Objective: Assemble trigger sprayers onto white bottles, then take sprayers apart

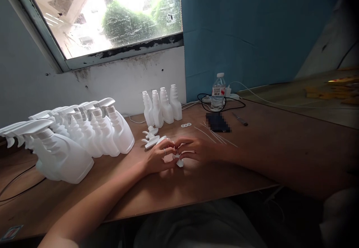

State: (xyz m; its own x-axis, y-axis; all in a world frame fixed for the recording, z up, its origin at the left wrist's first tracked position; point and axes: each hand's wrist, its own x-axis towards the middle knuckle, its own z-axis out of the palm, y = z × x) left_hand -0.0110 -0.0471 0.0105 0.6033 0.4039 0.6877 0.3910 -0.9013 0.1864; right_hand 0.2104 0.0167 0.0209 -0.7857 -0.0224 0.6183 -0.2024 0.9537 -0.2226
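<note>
My left hand (160, 156) and my right hand (193, 150) meet over the wooden table (266, 154), fingers curled together around a small white spray trigger head (178, 161). A ring shows on a left finger. Two loose white trigger heads (151, 137) lie just beyond my left hand. Thin white dip tubes (214, 135) lie behind my right hand. Small white washers (186, 125) sit further back.
A long row of assembled white spray bottles (84, 135) fills the left side. Several capless white bottles (162, 107) stand by the wall. A water bottle (218, 92), black cable (224, 104), dark flat object (218, 122) and a pen (239, 119) sit at the back.
</note>
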